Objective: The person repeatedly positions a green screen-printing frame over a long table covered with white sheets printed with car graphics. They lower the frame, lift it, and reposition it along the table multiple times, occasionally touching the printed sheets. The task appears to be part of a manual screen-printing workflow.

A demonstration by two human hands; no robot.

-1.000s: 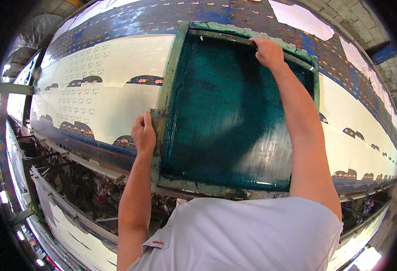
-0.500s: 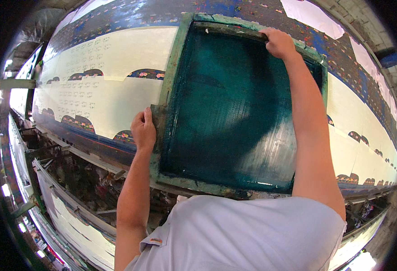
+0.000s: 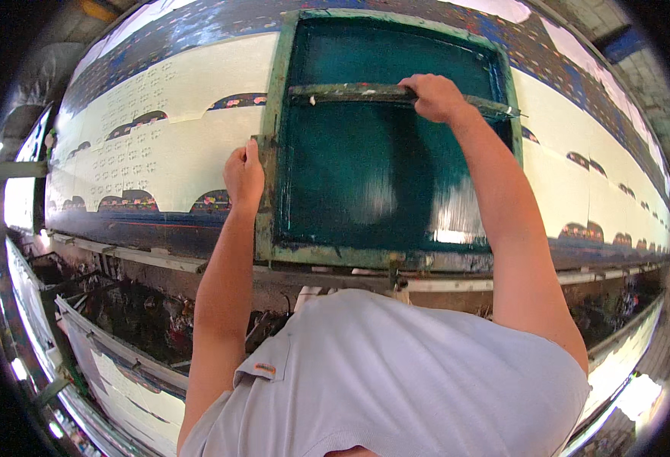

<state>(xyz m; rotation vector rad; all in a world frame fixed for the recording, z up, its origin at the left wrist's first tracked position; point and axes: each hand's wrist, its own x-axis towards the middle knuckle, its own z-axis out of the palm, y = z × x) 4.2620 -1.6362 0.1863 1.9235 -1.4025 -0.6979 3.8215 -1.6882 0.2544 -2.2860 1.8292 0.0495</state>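
Observation:
In front of me a screen-printing frame (image 3: 275, 91) with greenish, paint-stained wooden sides lies on pale cloth panels. Dark teal ink coats its mesh (image 3: 327, 175). My right hand (image 3: 435, 97) is closed over the top of a long squeegee (image 3: 350, 93), which spans the screen crosswise in its far half. At the frame's left side my left hand (image 3: 244, 177) grips the edge beside a dark block, thumb pointing away from me. The squeegee's lower edge toward the mesh is hard to make out.
Cream cloth (image 3: 190, 84) with dark, flower-printed scallops covers the long table on both sides of the frame. A table rail (image 3: 472, 284) runs along the near edge, close to my body. Another long table (image 3: 122, 365) stands at the lower left.
My right hand has drawn the squeegee from the frame's far edge toward me. My left hand keeps its hold on the frame's left side. The view has shifted slightly.

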